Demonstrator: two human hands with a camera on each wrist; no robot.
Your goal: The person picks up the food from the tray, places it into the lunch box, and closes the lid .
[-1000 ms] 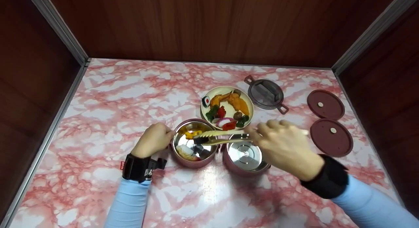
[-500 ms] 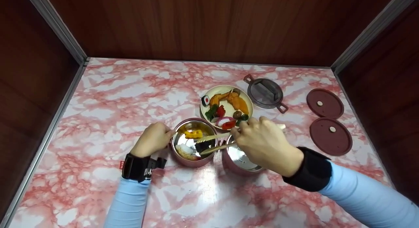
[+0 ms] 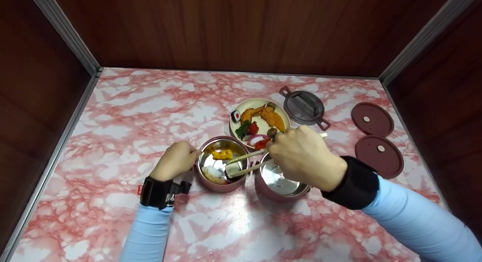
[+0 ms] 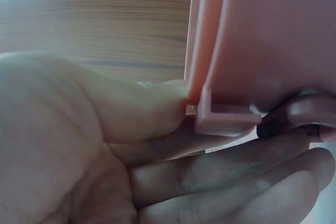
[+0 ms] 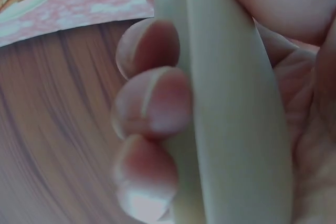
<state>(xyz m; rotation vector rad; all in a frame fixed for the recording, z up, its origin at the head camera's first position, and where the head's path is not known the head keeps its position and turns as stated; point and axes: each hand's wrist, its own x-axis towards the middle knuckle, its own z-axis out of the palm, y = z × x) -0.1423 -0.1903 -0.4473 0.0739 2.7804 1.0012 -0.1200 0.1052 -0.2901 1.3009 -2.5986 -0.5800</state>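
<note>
My left hand (image 3: pixel 175 160) pinches the side handle (image 4: pixel 226 124) of a pink pot (image 3: pixel 222 188) with a shiny steel inside. My right hand (image 3: pixel 303 156) grips pale tongs (image 3: pixel 248 156), their arms reaching over the pot's right rim. Between the tong tips lies a pale piece with a dark edge (image 3: pixel 234 168), low inside the pot. A yellow food piece (image 3: pixel 223 154) and a noodle-like clump (image 3: pixel 212 174) are in there too. In the right wrist view, curled fingers (image 5: pixel 152 103) wrap the tongs' handle (image 5: pixel 231 103).
A second pink pot (image 3: pixel 276 194) stands just right of the first, partly under my right hand. Behind them is a cream plate (image 3: pixel 256 102) of assorted food pieces. A dark lid with two handles (image 3: pixel 304 107) and two maroon discs (image 3: pixel 372 119) lie to the right.
The right hand has moved left, then slightly back, bringing the tongs' tips down into the left pot. The piece at the tips has turned, showing its pale face. The left hand stays on the handle.
</note>
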